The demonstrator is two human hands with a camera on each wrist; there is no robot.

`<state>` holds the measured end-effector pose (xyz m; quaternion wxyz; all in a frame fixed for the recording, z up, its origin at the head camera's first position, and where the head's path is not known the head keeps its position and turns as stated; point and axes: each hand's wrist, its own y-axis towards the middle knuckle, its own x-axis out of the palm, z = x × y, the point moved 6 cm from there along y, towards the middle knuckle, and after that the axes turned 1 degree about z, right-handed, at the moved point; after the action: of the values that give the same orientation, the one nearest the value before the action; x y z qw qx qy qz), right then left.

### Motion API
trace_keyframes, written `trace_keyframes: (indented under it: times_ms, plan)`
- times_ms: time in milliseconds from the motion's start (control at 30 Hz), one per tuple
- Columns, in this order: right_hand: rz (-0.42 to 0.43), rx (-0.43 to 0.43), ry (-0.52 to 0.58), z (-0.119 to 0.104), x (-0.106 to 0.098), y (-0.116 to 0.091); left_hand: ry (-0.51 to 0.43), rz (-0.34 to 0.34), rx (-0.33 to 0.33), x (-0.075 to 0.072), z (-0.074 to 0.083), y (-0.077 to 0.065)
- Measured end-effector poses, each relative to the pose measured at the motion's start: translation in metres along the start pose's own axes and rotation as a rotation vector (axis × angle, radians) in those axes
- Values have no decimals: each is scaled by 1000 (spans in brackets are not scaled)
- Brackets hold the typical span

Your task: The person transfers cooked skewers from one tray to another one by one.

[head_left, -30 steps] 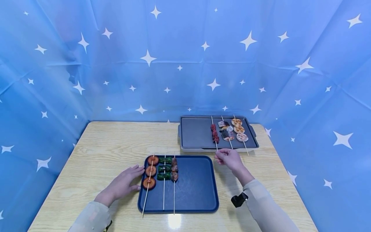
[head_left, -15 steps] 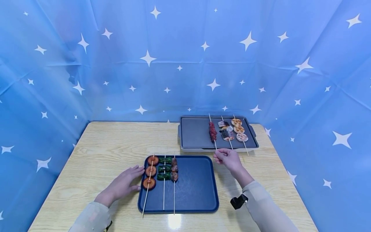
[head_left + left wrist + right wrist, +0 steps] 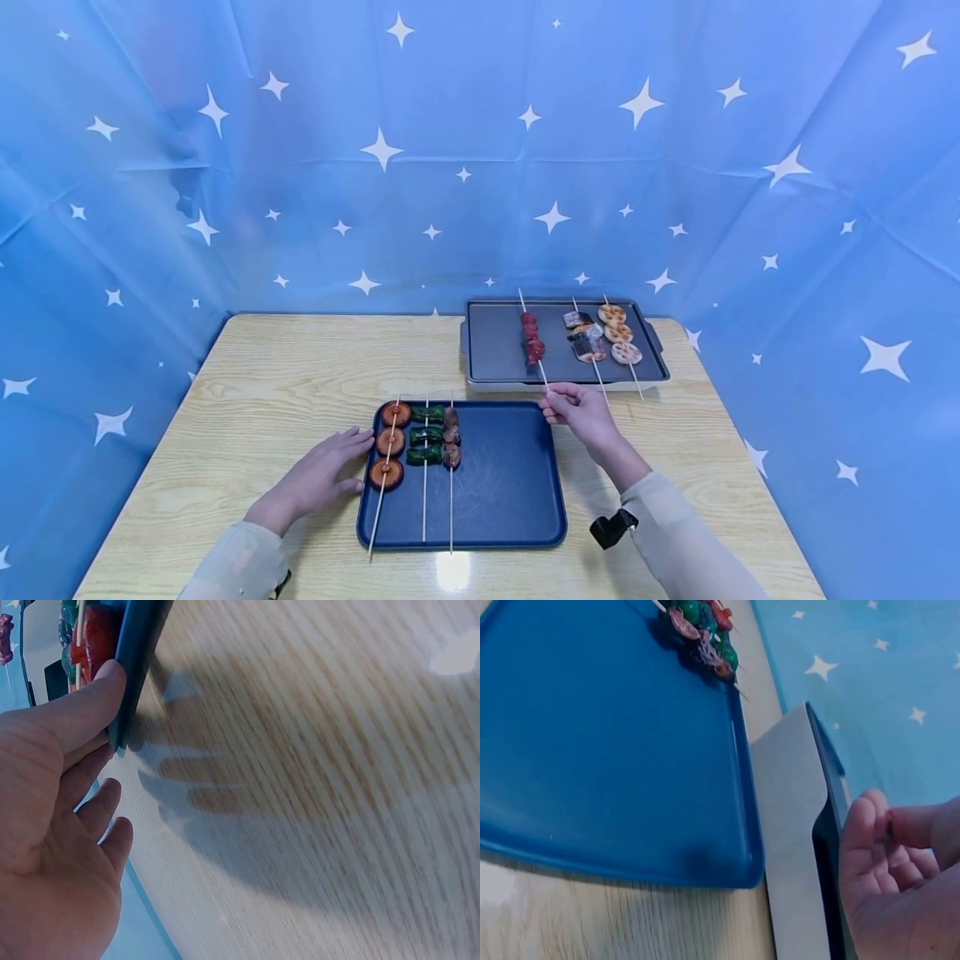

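Note:
My right hand [image 3: 588,417] pinches the bare stick end of a red meat skewer [image 3: 532,333], whose chunks hang close over the left half of a dark griddle [image 3: 495,333]. In the right wrist view the thumb and index finger of this hand [image 3: 896,874] meet at their tips. My left hand [image 3: 318,477] rests against the left edge of a blue tray [image 3: 502,492], its fingers fairly straight. The left wrist view has the thumb [image 3: 94,705] touching the tray's side wall. On the tray's left part lie a mushroom skewer [image 3: 390,442], a green pepper skewer [image 3: 424,437] and a brown meat skewer [image 3: 451,437].
A fish skewer [image 3: 588,343] and a lotus root skewer [image 3: 619,333] lie on the griddle's right part, sticks over its front edge. The griddle stands behind the tray on a wooden table [image 3: 300,358]. A starry blue curtain [image 3: 450,200] encloses the table's back and sides.
My right hand has carried the red meat skewer a little to the left, away from the fish skewer, and the skewer now slants more. The left hand and the tray have stayed put.

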<state>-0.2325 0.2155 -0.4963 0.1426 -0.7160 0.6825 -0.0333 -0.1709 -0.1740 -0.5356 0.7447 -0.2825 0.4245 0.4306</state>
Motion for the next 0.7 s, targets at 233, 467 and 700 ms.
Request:
trace_keyframes:
  times_ms: [233, 467, 700]
  plan:
    - [-27, 30, 11, 2, 12, -3, 2, 4, 3, 0, 0, 0]
    - [-81, 67, 22, 4, 20, -8, -4, 4, -9, 1, -1, 0]
    - [-150, 56, -5, 2, 33, -13, -4, 2, -9, 1, -1, 0]
